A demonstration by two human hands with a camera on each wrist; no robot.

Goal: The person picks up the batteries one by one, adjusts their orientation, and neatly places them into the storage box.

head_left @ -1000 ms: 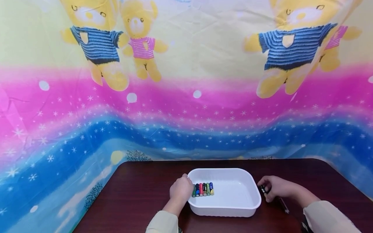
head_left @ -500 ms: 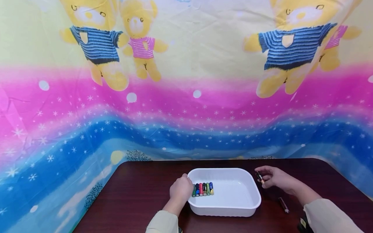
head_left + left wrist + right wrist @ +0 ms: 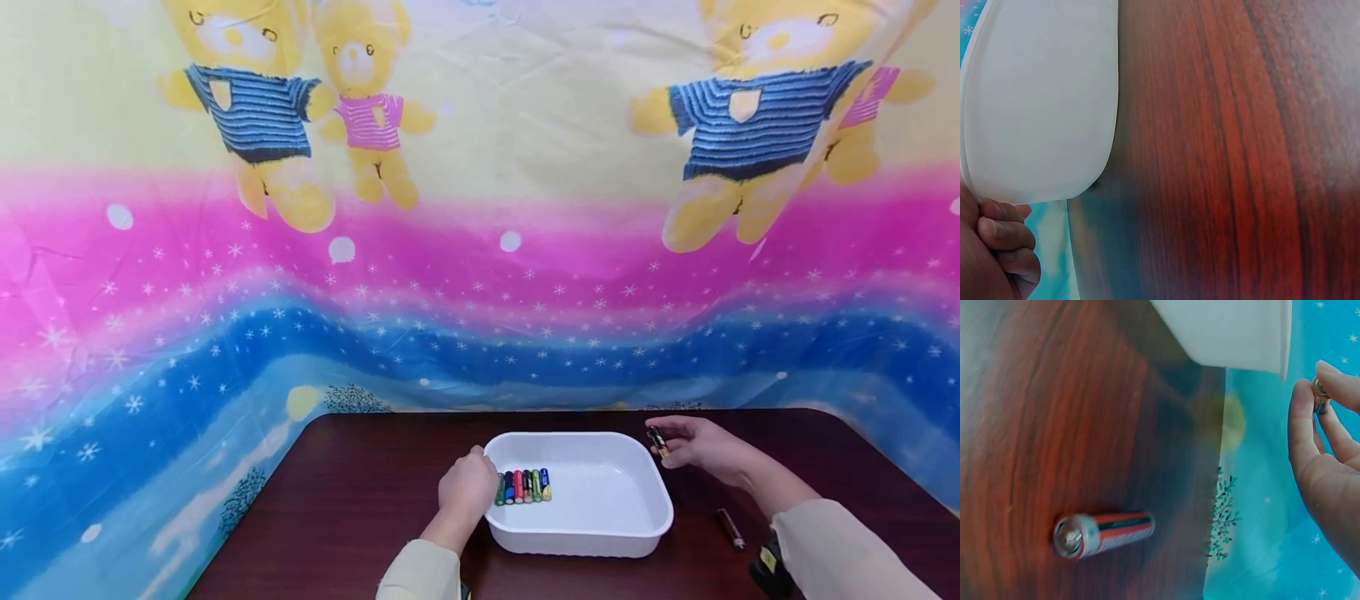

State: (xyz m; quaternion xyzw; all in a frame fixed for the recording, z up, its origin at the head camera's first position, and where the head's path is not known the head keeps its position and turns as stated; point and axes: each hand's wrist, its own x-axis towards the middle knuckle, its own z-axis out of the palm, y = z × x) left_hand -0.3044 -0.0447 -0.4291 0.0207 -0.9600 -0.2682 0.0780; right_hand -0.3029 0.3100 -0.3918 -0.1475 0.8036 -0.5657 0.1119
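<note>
A white plastic basin (image 3: 577, 544) stands on the table; several batteries (image 3: 527, 486) in mixed colours lie side by side in its left part. At the basin's left rim my left hand (image 3: 468, 487) grips the edge, its fingers curled in the left wrist view. Thumb and fingers of my right hand (image 3: 708, 450) pinch a dark battery with a gold-coloured end (image 3: 658, 441), held tilted by the basin's right rim. The right wrist view shows mostly the end of this battery (image 3: 1319, 390). Apart from the hand, a red and black battery (image 3: 1107, 534) lies on the table right of the basin.
The dark reddish-brown wooden table (image 3: 360, 500) has rounded far corners. Behind it hangs a cloth (image 3: 480, 250) printed with bears and snowflakes. A black device (image 3: 770, 567) sits at the right wrist, by the pale sleeve.
My right hand has risen from the table with the dark battery and moved up and left toward the basin's far right rim. The left hand keeps its hold.
</note>
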